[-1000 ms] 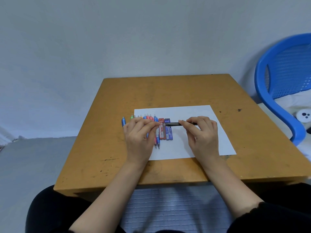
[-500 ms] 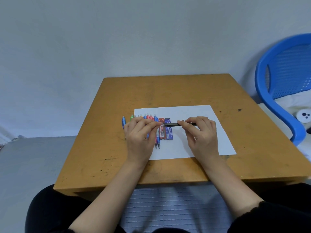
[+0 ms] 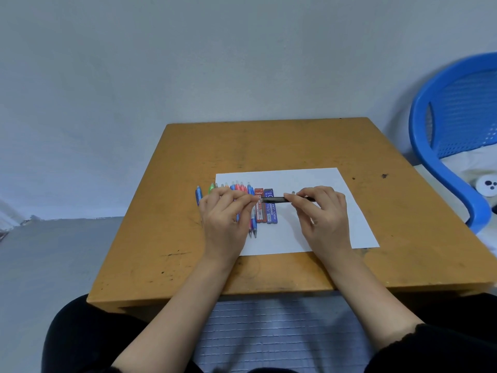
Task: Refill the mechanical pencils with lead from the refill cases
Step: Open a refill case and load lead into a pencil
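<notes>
Dark mechanical pencil (image 3: 277, 200) is held level between the two hands, crosswise to the person, its barrel bare only in the gap between the fingertips. Nearest the camera, dark-clothed legs (image 3: 80, 332) flank a ribbed mat (image 3: 269, 332) below the near edge of the wooden table (image 3: 269, 146), and both forearms reach in over that edge. The left hand (image 3: 226, 219) has its fingers (image 3: 239, 196) bunched together, the tips pinching the pencil's left end. The right hand (image 3: 325, 216) curls its fingers (image 3: 304, 201) round the right part of the barrel, and a short dark stub pokes out past them. Under the bare stretch of barrel, between the two sets of fingertips, a red refill case (image 3: 259, 211) and a blue refill case (image 3: 271, 211) lie side by side, touching. A row of mechanical pencils (image 3: 252, 227) lies beneath the left fingers, mostly covered by the hand, points showing on its near side and caps beyond the knuckles. Left of those knuckles lie a green pencil (image 3: 211, 188) and, apart from the row, a blue pencil (image 3: 198, 196) on bare wood. Just beyond the right index fingertip sits a small pale bit (image 3: 293, 193), too small to tell what it is. A sheet of white paper (image 3: 349, 211) lies under the cases and most of the row. Farther off stands a grey wall (image 3: 242, 63), and well to the right of the right hand a blue plastic chair (image 3: 454, 125)
</notes>
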The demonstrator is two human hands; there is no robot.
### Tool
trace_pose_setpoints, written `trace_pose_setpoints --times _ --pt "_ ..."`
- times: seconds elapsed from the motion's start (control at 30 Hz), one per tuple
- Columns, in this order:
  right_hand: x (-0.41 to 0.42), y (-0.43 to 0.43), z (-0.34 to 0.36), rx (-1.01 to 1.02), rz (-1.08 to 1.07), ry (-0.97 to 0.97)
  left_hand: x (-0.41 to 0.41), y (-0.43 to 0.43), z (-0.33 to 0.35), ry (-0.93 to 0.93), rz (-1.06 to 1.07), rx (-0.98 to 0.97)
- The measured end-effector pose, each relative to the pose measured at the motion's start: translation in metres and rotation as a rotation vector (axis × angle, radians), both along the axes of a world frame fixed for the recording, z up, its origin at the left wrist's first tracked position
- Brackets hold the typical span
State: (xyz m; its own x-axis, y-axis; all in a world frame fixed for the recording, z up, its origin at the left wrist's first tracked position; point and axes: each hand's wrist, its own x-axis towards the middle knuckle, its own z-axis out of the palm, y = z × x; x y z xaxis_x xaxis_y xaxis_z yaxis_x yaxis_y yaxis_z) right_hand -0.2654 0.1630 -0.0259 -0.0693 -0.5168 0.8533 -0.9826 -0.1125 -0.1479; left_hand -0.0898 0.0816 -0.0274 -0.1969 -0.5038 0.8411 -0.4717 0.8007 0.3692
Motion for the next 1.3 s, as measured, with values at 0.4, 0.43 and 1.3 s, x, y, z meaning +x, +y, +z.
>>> trace_pose_setpoints --times 0.4,0.43,1.3 --pt "0.0 -0.001 -0.002 0.077 0.089 -0.023 0.0 0.005 0.006 0.071 -0.088 0.051" --pt "0.0 -0.001 -0.003 0.083 0.098 -0.028 0.001 0.005 0.007 0.082 -0.092 0.092" --pt "-0.003 -0.002 -0.004 0.054 0.048 -0.15 0.002 0.006 0.006 0.168 -0.197 0.292"
